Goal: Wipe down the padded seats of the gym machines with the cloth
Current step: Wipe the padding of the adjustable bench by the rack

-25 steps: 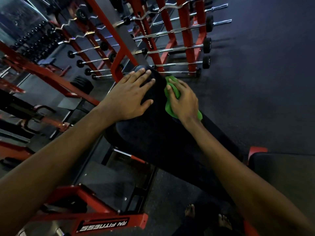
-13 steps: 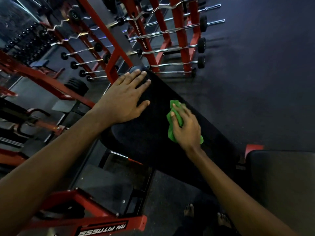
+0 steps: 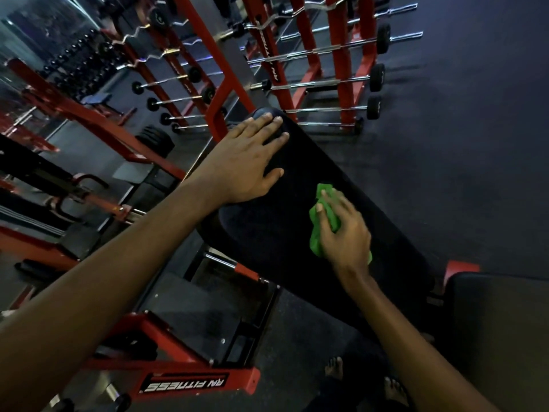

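The left hand (image 3: 240, 162) lies flat on the upper end of the black padded surface (image 3: 326, 162), fingers (image 3: 267, 121) straight and slightly apart, while the right hand (image 3: 344, 233) presses the bunched green cloth (image 3: 315, 239) down midway along that surface (fingers curled over it, seemingly pinching a fold).

Both arms stretched forward. Left hand (image 3: 243, 162) flat, palm down, fingers spread. Right hand (image 3: 341, 233) nearer, fingers curled round cloth (image 3: 315, 242), palm down too.
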Action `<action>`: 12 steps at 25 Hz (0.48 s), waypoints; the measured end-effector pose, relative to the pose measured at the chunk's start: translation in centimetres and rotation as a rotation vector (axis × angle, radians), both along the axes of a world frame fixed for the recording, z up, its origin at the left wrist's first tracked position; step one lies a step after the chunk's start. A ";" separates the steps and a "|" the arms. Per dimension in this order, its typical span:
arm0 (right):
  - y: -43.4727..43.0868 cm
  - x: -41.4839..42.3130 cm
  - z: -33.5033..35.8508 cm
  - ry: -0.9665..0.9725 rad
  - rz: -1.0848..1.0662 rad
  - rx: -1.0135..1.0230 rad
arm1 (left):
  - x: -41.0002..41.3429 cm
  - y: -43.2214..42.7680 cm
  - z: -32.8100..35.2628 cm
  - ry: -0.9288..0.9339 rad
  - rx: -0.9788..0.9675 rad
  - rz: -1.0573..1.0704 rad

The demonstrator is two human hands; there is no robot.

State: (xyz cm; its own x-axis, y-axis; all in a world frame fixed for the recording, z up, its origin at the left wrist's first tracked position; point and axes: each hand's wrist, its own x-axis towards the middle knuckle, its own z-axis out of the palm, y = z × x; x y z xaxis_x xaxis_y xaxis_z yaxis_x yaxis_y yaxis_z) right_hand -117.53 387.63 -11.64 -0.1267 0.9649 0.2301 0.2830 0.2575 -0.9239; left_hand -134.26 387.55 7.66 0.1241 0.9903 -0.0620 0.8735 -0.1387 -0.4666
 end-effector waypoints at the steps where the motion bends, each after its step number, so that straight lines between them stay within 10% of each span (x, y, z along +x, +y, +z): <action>1: -1.7 -0.1 0.4 0.000 0.039 0.082 | 0.1 0.0 0.0 -0.007 0.002 0.001; 12: 1.3 -1.2 1.4 -0.029 0.001 0.100 | 0.0 0.0 -0.1 0.032 0.007 -0.007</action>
